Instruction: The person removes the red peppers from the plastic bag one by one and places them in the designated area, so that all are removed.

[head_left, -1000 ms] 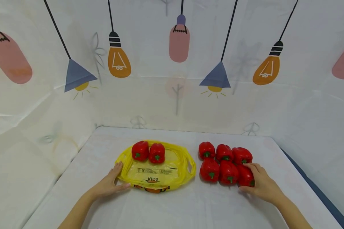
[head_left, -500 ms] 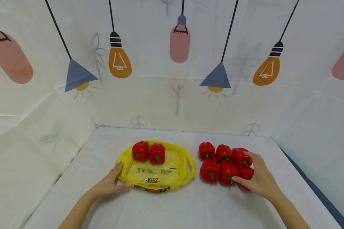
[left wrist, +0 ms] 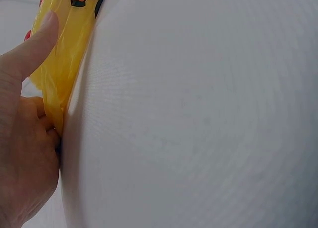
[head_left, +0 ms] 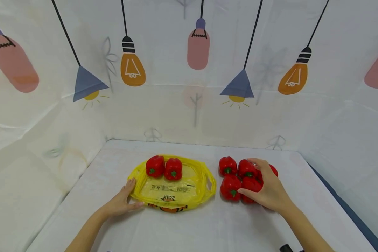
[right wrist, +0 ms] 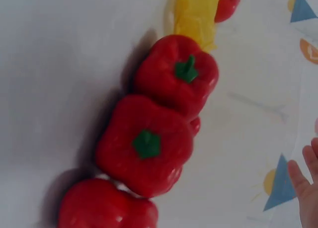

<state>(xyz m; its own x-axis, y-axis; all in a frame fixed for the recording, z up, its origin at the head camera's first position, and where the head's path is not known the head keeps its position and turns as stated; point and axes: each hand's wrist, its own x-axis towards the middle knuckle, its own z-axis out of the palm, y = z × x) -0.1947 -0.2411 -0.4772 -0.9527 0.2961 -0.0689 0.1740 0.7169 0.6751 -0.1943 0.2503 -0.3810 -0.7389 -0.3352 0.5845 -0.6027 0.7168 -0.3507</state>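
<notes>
Hiding some red peppers (head_left: 251, 183), right hand (head_left: 270, 189) spread wide, empty, left hand (head_left: 121, 201) splayed against yellow bag (head_left: 171, 190)

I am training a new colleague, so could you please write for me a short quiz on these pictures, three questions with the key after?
1. How many red peppers lie within the outline of the yellow bag?
2. True or false: the left hand is holding a pepper.
3. In the head view, which hand partly covers the pepper group beside the bag? A: left; B: right; C: neither.

Key: 1. Two. 2. False; it touches the yellow bag. 3. B, the right hand.
</notes>
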